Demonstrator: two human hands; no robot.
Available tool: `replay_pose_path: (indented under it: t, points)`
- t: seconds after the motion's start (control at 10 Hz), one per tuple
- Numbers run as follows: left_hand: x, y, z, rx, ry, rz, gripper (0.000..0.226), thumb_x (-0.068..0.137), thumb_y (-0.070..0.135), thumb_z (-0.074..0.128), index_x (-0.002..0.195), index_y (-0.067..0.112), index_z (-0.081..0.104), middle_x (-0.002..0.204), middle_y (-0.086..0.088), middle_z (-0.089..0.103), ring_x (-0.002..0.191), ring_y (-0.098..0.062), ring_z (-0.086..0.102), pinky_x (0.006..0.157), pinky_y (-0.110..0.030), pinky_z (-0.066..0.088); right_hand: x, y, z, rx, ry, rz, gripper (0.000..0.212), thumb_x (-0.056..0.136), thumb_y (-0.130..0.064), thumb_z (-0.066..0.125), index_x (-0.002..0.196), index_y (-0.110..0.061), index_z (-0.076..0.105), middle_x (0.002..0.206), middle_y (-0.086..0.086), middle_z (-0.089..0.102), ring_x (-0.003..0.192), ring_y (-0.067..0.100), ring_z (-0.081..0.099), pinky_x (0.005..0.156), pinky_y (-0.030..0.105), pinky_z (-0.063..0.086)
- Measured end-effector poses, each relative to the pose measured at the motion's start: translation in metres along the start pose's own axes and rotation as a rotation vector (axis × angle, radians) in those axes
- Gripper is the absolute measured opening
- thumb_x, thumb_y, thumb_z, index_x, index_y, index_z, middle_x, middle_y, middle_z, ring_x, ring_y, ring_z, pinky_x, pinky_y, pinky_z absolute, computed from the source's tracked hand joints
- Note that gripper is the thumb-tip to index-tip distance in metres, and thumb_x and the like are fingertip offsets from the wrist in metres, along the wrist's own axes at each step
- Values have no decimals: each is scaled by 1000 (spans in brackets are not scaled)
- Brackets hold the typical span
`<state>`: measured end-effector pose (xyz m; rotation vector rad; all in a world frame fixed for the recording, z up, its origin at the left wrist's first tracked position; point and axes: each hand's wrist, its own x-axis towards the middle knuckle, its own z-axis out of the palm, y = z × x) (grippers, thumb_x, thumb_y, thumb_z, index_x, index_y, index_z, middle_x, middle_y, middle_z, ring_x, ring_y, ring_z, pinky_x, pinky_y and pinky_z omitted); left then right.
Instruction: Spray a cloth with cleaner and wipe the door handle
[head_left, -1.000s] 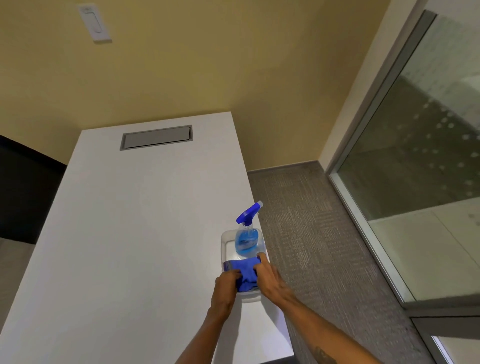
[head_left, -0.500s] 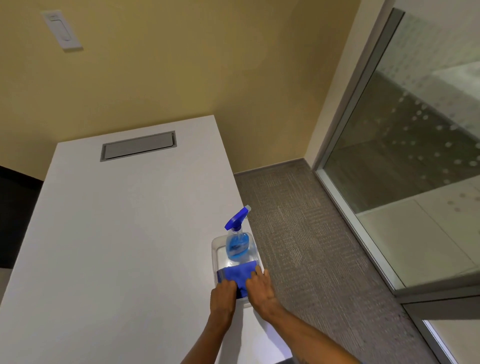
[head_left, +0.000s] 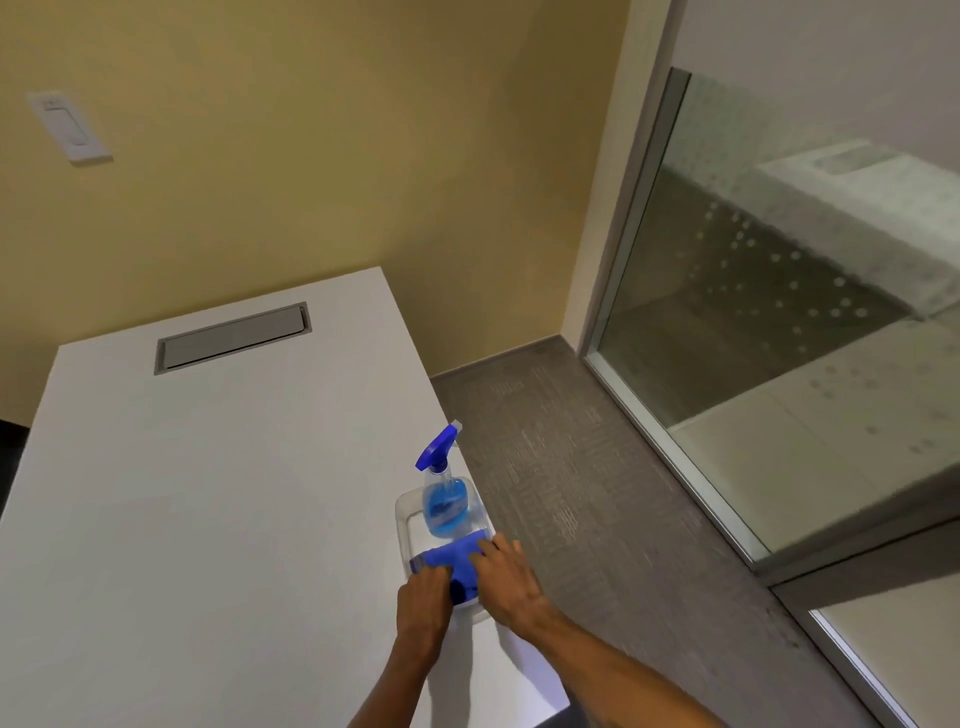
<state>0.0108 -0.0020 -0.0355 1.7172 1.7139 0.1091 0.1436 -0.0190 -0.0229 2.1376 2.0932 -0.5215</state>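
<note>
both hands on the blue cloth (head_left: 451, 564) in the clear tray (head_left: 407, 512) near the surface (head_left: 208, 519) right edge; left hand (head_left: 422, 597) and right hand (head_left: 506, 579) press it, grip unclear (cannot tell if pinched). spray bottle (head_left: 442, 493) stands just behind; dragging the cloth could tip it or nudge the tray off. door handle not in view

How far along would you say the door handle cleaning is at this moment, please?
It is at the very start. Nothing looks finished: the spray bottle stands upright in the clear tray on the white table, untouched. In hand: the left hand and right hand are both on the blue cloth lying in the tray. Left: lifting the cloth, spraying it, and wiping the handle, which is not in view.
</note>
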Motion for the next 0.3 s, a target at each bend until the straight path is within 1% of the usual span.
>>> replay_pose_path:
  t: [0.1, 0.2, 0.3]
  points:
    - [-7, 11, -7, 8, -26, 75, 35, 103, 27, 62, 131, 6, 55, 129, -11, 68, 119, -25, 66, 110, -34, 49, -11, 5, -17, 29, 39, 11, 36, 100, -17, 57, 136, -12, 56, 139, 13, 57, 128, 28, 50, 112, 42, 37]
    - [-18, 38, -14, 115, 22, 193, 32, 104, 37, 59, 127, 15, 58, 125, -1, 68, 115, -13, 65, 108, -24, 48, -31, 25, -37, 40, 104, 71, 40, 100, -14, 55, 140, -11, 52, 145, 13, 54, 132, 30, 48, 113, 45, 36]
    - [-26, 58, -15, 181, 38, 297, 26, 106, 37, 54, 122, 16, 62, 120, -1, 71, 108, -13, 68, 103, -25, 53, -46, 38, -46, 94, 159, 118, 39, 103, -14, 49, 142, -12, 51, 149, 11, 52, 136, 30, 47, 113, 45, 35]
